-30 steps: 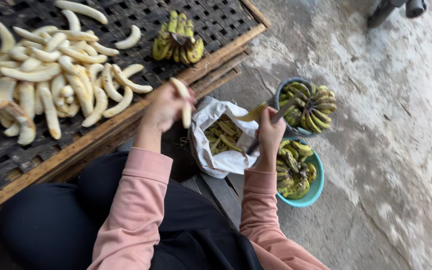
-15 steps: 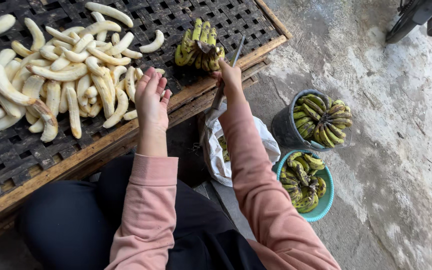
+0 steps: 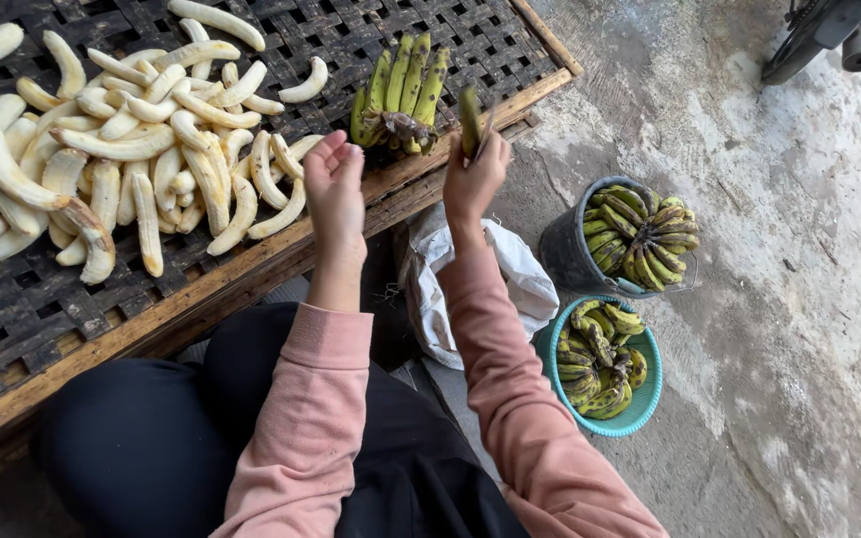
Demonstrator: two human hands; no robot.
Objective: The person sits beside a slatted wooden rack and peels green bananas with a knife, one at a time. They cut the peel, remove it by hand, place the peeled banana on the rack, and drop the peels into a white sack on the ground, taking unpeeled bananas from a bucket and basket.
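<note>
My right hand point(image 3: 472, 177) is closed on a single green banana point(image 3: 469, 118), with a thin knife blade point(image 3: 486, 137) alongside it in the same grip. It hovers just right of a bunch of green bananas point(image 3: 399, 92) lying on the woven drying rack point(image 3: 251, 269). My left hand point(image 3: 335, 187) is raised over the rack's wooden edge with its fingers loosely apart, holding nothing. It is nearest to the pile of peeled pale bananas point(image 3: 132, 149) spread over the rack.
A white sack point(image 3: 448, 274) lies open below my right wrist. A dark bucket point(image 3: 562, 249) and a teal basin point(image 3: 650, 399), both full of green bananas, stand on the concrete floor to the right. Part of a machine point(image 3: 829, 30) shows at top right.
My left hand has let go of the peeled banana it held and is now empty. My right hand rose from the sack to the bunch and now holds one green banana.
</note>
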